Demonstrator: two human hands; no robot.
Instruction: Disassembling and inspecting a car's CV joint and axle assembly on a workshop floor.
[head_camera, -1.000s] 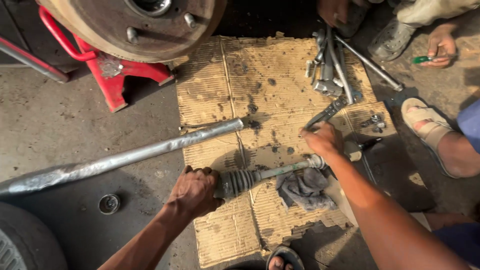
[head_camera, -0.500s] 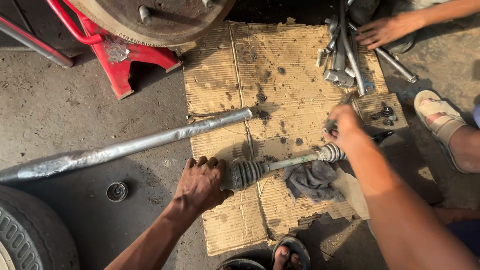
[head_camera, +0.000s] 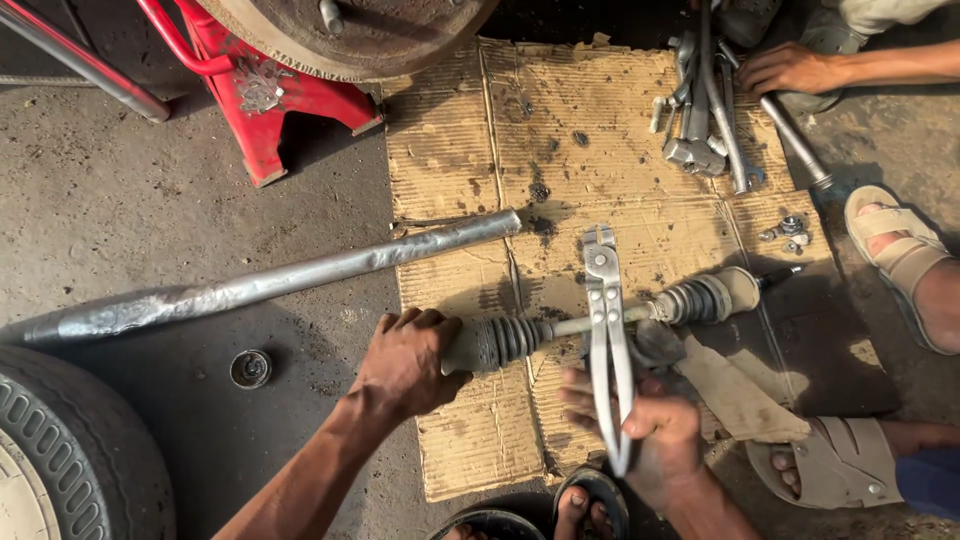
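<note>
The right hand (head_camera: 655, 440) was now shut around the handles of long steel pliers (head_camera: 606, 330). Half a second back that hand sat empty up at the outer boot, so the tool was freshly brought in. The pliers stood nearly upright in the head view, handles toward the person, nose pointing away and crossing over the thin shaft just beside the dark rag (head_camera: 655, 345). My read: the work had gone from steadying to tooling on a boot clamp, though whether the nose touched anything could not be told.

The left hand (head_camera: 405, 360) had not budged, clamped over the inboard end of the drive axle (head_camera: 600, 320), fingers wrapped onto the ribbed rubber boot (head_camera: 505, 340).

The axle lay on the stained cardboard (head_camera: 600, 130), long axis running left to right with a slight climb, its stub end (head_camera: 780, 272) pointing right toward a sandalled foot (head_camera: 900, 255). The second boot (head_camera: 700, 297) sat well along that line.

Above, a long grey pipe (head_camera: 270, 285) lay roughly parallel, apart from the axle. Further out, another person's hand (head_camera: 790, 68) rested among loose wrenches (head_camera: 705, 120), near a red jack stand (head_camera: 270, 95).
</note>
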